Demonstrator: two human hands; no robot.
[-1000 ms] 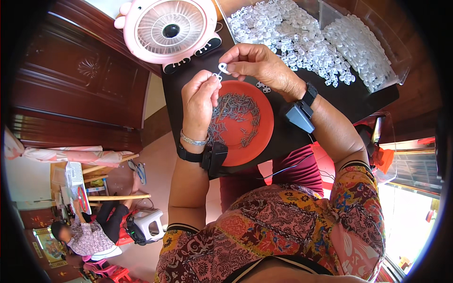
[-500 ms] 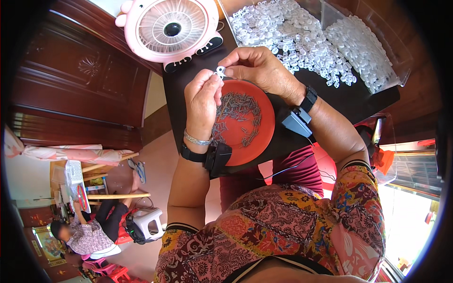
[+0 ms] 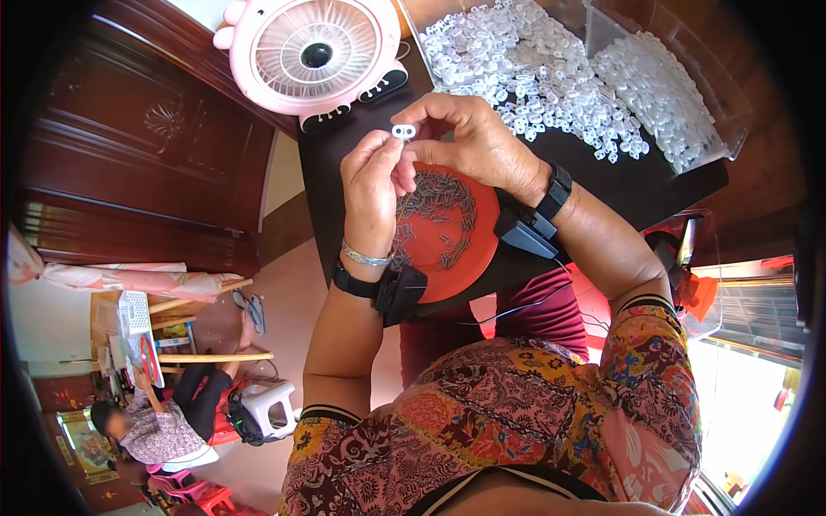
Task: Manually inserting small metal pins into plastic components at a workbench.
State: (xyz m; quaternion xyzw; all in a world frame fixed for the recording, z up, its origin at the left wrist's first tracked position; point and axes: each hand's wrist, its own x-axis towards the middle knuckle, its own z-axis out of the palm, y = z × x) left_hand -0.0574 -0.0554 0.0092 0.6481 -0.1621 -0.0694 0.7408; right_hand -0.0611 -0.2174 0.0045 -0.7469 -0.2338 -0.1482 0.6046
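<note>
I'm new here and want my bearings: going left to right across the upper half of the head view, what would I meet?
Judged by their middles: dark wooden panel, pink fan, left hand, white two-holed piece, right hand, rightmost heap of white pieces.

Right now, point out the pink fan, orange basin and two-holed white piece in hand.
Pink fan [image 3: 317,56], head view: dark centre hub.
Orange basin [image 3: 485,205], head view: bare right-hand side.
Two-holed white piece [image 3: 403,132], head view: middle, between its holes.
</note>
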